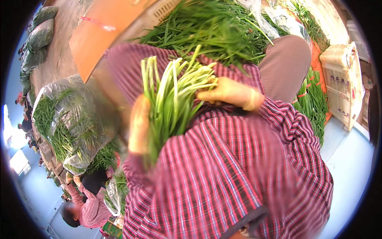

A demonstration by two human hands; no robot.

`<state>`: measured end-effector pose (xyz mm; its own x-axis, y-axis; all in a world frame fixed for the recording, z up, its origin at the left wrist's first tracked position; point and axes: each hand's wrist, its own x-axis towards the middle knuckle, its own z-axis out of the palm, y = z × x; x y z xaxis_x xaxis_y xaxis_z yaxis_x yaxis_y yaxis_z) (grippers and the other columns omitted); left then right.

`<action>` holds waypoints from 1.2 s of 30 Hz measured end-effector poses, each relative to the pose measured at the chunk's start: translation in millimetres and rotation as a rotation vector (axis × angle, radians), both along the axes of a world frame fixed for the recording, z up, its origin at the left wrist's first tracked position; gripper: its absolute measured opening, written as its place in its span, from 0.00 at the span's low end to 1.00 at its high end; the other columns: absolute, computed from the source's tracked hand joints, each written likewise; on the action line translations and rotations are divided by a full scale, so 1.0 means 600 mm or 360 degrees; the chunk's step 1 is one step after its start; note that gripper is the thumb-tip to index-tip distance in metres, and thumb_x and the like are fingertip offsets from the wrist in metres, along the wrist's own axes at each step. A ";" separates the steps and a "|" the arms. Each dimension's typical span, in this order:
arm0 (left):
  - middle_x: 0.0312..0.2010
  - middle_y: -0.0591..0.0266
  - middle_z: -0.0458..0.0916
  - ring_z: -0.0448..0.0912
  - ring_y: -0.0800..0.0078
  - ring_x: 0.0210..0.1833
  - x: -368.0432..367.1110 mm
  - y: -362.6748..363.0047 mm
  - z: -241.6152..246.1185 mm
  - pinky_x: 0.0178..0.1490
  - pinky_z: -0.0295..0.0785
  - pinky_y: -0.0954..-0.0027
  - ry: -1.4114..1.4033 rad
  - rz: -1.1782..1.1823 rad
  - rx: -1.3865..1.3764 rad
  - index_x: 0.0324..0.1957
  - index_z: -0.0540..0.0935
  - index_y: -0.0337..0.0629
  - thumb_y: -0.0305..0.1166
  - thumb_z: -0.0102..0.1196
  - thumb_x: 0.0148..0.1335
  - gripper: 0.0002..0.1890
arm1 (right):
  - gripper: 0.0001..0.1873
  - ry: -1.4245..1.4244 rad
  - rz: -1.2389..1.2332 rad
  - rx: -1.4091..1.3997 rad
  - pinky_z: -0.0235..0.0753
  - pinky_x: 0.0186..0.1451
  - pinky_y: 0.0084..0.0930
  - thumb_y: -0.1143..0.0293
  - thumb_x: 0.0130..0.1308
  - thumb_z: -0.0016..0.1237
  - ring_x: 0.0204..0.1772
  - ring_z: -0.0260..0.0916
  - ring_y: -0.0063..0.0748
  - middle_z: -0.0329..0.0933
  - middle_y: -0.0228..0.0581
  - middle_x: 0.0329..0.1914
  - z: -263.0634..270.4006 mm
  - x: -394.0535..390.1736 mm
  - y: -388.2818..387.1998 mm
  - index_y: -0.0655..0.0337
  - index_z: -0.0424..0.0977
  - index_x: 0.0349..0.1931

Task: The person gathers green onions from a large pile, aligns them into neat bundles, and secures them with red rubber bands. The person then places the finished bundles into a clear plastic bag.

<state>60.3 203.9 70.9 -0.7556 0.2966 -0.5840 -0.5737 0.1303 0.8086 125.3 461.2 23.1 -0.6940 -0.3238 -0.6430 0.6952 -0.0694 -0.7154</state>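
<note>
A loose bunch of leafy green stalks, apparently garlic chives (173, 92), is upright before my lap, pale cut ends fanned at the top. My left hand (139, 122), in what looks like an orange glove, holds it from the left, its fingers mostly hidden behind the leaves. Gloved the same way, my right hand (231, 92) curls its fingers around stems on the bunch's right side. The lower leaves lie against my striped shirt (215, 155). Past my knees spreads a large pile of loose greens (209, 30), partly blurred.
An orange board (101, 35) lies at the upper left. Left of me stands a clear plastic bag of greens (74, 119); below it sits another person (92, 206). Tied bundles (313, 104) lie right of my knee, near a plastic crate (338, 86). Filled sacks (41, 33) line the far left.
</note>
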 end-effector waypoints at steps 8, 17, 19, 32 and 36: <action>0.64 0.54 0.71 0.69 0.65 0.66 -0.025 -0.009 0.068 0.70 0.63 0.64 0.0413 -0.0662 -0.0135 0.72 0.57 0.34 0.38 0.78 0.39 0.58 | 0.18 0.0865 -0.0544 -0.0403 0.75 0.58 0.26 0.73 0.56 0.61 0.50 0.77 0.26 0.81 0.36 0.47 0.038 -0.074 -0.102 0.63 0.78 0.48; 0.55 0.53 0.79 0.77 0.66 0.57 -0.055 -0.050 0.028 0.63 0.69 0.66 -0.0256 -0.0214 0.0341 0.62 0.72 0.31 0.37 0.62 0.56 0.33 | 0.22 0.0555 -0.0635 -0.0824 0.74 0.56 0.24 0.72 0.61 0.60 0.49 0.76 0.25 0.79 0.31 0.49 -0.002 -0.093 -0.113 0.62 0.73 0.56; 0.54 0.51 0.80 0.79 0.63 0.54 -0.045 -0.057 0.019 0.60 0.72 0.64 -0.0343 0.0049 0.0295 0.61 0.73 0.31 0.38 0.60 0.59 0.30 | 0.22 0.0469 -0.0615 -0.0875 0.74 0.55 0.23 0.70 0.62 0.60 0.49 0.76 0.24 0.79 0.31 0.50 -0.019 -0.097 -0.109 0.61 0.73 0.57; 0.49 0.52 0.82 0.82 0.62 0.47 -0.003 -0.051 -0.053 0.53 0.79 0.62 -0.0919 0.0255 0.0848 0.59 0.73 0.39 0.40 0.57 0.62 0.26 | 0.18 0.0416 -0.0853 -0.0802 0.76 0.53 0.23 0.74 0.58 0.63 0.45 0.77 0.22 0.80 0.31 0.42 -0.020 -0.065 -0.043 0.62 0.75 0.49; 0.49 0.51 0.82 0.82 0.58 0.47 -0.001 -0.042 -0.056 0.54 0.79 0.58 -0.0938 0.0116 0.0975 0.59 0.74 0.38 0.39 0.58 0.61 0.26 | 0.19 0.0472 -0.0938 -0.0648 0.77 0.48 0.21 0.77 0.55 0.63 0.41 0.78 0.21 0.81 0.31 0.39 -0.016 -0.046 -0.031 0.65 0.76 0.48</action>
